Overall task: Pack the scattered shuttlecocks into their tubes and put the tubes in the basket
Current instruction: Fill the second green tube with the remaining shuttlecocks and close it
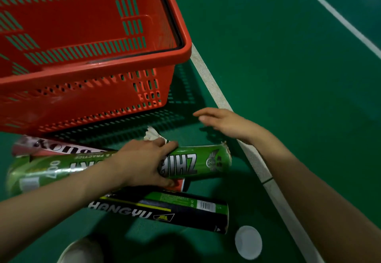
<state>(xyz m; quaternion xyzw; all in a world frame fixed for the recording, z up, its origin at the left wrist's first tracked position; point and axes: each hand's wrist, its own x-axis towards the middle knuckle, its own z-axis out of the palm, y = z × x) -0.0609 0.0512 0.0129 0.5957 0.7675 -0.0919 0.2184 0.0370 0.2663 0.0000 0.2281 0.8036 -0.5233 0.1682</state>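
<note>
Red basket (99, 71) top left. Below it, a white/red tube (47, 146) reads "Kong…". Green tube (206, 162) reads "ZHIB…", "PRACTICE", with the left hand (144, 163) wrapped round its middle. Black tube (175, 211), "HANGYU", lies nearest. Shuttlecock (152, 135) just behind the knuckles. Right hand (224, 122) spread, holding nothing, at the white line (208, 77). Green floor (288, 77) runs open rightward.

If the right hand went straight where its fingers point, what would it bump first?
Probably the red basket, near its lower right corner. The right hand is open, fingers pointing left toward it, with only green floor between. Depth is unclear, so it might miss.
</note>
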